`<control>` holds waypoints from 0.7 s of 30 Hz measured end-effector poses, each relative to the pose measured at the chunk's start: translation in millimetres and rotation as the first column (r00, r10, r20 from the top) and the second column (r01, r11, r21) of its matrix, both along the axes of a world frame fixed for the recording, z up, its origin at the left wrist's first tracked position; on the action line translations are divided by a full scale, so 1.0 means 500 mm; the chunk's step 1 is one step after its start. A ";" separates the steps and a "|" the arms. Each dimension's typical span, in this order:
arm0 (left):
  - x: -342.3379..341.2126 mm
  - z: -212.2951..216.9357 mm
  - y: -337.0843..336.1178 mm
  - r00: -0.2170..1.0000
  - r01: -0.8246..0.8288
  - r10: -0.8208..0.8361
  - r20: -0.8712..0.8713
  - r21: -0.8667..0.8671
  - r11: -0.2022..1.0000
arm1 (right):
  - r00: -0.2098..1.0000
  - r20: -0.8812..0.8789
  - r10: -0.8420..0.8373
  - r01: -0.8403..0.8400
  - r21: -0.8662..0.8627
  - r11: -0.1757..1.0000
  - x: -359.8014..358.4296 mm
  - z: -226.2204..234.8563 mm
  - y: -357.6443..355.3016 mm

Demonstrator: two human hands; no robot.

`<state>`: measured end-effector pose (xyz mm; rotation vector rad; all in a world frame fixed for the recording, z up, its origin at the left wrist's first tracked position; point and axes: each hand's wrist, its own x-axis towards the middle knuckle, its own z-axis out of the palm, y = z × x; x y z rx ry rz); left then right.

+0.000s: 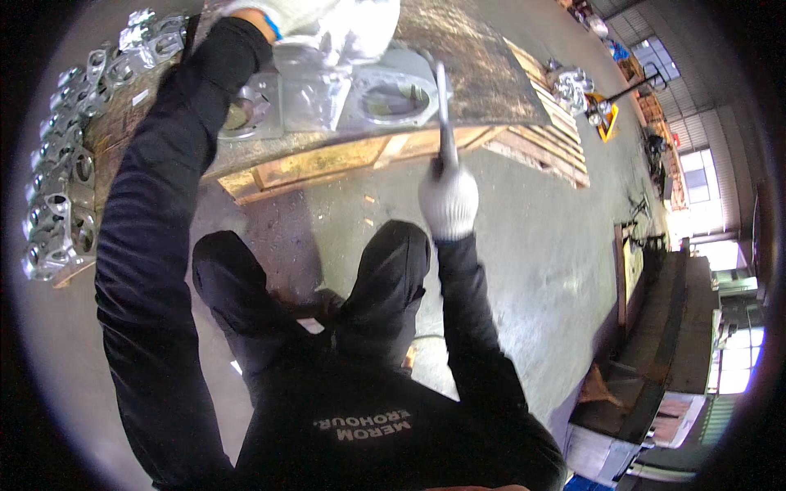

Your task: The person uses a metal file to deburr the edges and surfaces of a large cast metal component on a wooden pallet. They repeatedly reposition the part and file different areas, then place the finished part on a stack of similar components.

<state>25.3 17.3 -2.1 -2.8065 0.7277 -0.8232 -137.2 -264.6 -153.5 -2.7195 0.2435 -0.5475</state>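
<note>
A seated worker in dark clothes and white gloves bends over a grey metal casting [385, 94] that lies on a worn board laid across wooden pallets [327, 164]. The right hand [448, 200] is closed in a fist around the lower end of a slim metal tool [443, 114], possibly a file, whose tip reaches up over the right edge of the casting's round bore. The left hand [270, 12] stretches to the far side of the board and rests at the top of the casting; it runs out of frame at the top edge, so how far its fingers are open cannot be told.

The step in hand looks like hand-finishing of the casting's edge, with the left hand steadying the part. The next stroke seems to call for the tool's tip to stay on the bore's rim while the far hand keeps the part from shifting.

The casting sits between the 2 hands, far of the right and just near of the left. At far left a row of similar bright castings [61, 164] is stacked; more parts [573, 86] lie on a pallet at far right.
</note>
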 end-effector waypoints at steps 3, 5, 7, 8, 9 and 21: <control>-0.026 0.017 -0.012 0.999 -0.022 0.021 -0.035 -0.016 1.000 | 0.996 0.088 -0.026 0.033 -0.075 0.997 0.011 -0.016 -0.010; -0.031 0.024 -0.016 0.998 -0.028 0.028 -0.050 -0.002 1.000 | 0.962 0.264 0.074 -0.030 -0.168 0.985 0.035 -0.019 -0.019; -0.032 0.026 -0.018 0.996 -0.042 0.043 -0.079 0.014 0.999 | 0.984 0.176 0.039 -0.020 -0.106 0.994 0.048 -0.021 -0.028; -0.033 0.026 -0.018 0.995 -0.053 0.055 -0.087 0.028 0.998 | 0.988 0.152 0.017 -0.003 -0.092 0.996 0.054 -0.020 -0.032; -0.032 0.028 -0.021 0.994 -0.061 0.064 -0.090 0.033 0.998 | 0.996 0.089 0.004 0.000 -0.045 0.999 0.047 -0.024 -0.033; -0.017 -0.001 -0.033 0.952 -0.222 0.203 0.229 0.062 0.973 | 0.957 0.256 0.133 -0.257 0.547 0.797 0.188 -0.062 -0.210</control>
